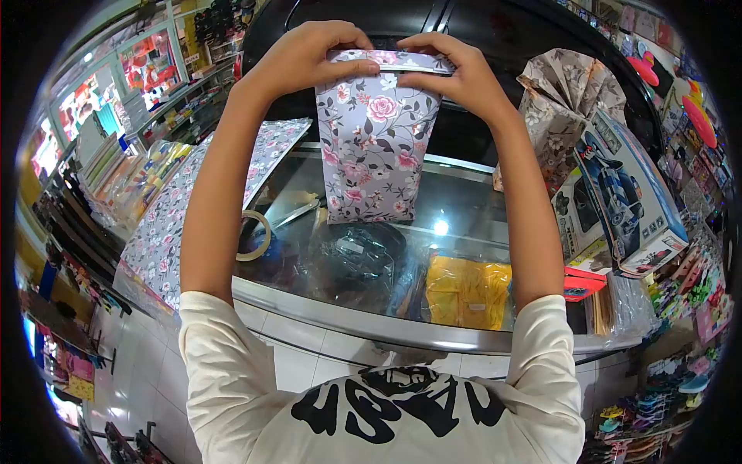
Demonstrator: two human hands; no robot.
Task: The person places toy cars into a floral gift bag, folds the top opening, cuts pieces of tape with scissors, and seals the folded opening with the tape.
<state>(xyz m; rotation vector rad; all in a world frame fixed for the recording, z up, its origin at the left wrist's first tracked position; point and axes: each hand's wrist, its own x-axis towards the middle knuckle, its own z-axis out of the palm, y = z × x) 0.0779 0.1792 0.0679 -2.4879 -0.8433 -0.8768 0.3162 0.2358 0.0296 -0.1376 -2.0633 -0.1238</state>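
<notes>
Grey paper package with pink flowers, tall and tapering, stands upright on the glass-topped counter. At the left part of its folded top, the left hand is clamped between thumb and fingers; the right hand clamps the right part in the same manner. To the left of the package are a flat floral sheet and a tan tape roll; to its right, a brownish package with fan-shaped pleats.
</notes>
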